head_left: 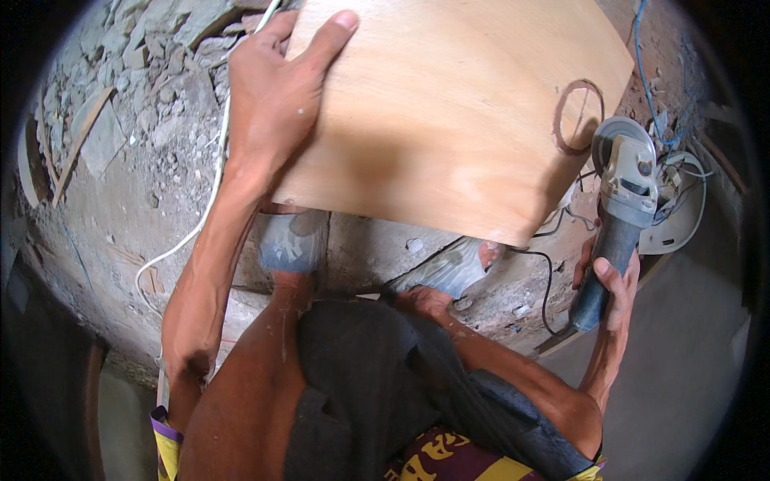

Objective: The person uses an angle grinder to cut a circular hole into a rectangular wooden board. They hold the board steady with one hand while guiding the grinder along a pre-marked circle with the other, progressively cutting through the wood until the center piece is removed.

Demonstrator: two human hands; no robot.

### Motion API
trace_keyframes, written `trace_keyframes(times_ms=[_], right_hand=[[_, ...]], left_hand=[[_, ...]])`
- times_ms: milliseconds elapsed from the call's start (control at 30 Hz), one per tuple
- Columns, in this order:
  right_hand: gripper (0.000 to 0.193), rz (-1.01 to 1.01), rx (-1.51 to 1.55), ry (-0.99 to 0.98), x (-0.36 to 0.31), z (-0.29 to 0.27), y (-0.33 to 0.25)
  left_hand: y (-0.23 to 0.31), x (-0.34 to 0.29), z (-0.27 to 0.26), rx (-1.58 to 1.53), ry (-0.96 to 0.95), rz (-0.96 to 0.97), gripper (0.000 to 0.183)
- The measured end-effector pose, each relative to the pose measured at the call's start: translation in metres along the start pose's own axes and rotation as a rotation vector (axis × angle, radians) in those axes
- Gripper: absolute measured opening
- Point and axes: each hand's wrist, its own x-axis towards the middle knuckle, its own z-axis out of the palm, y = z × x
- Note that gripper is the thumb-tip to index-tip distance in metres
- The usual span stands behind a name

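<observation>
Left hand (277, 96) grips the plywood sheet (449, 112) edge; right hand (611, 280) apparently wraps the grinder (622, 208) handle.

Single head view, looking steeply down, close over lap and rubble floor (136, 152)
</observation>
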Motion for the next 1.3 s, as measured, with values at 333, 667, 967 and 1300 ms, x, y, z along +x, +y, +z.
trace_keyframes(times_ms=[333, 667, 967, 1300], right_hand=[[0.080, -0.040, 0.122, 0.012, -0.021, -0.032, 0.027], [0.083, -0.137, -0.060, 0.062, -0.032, -0.016, 0.043], [0.074, -0.164, -0.187, -0.003, -0.020, 0.002, 0.046], [0.068, -0.143, -0.290, 0.015, -0.005, 0.008, 0.059]], left_hand=[[0.016, 0.098, -0.005, 0.298, -0.070, 0.170, 0.059], [0.102, 0.185, 0.066, 0.544, -0.154, 0.352, 0.052], [0.132, 0.227, 0.132, 0.720, -0.312, 0.568, 0.055], [0.131, 0.231, 0.130, 0.726, -0.335, 0.577, 0.056]])
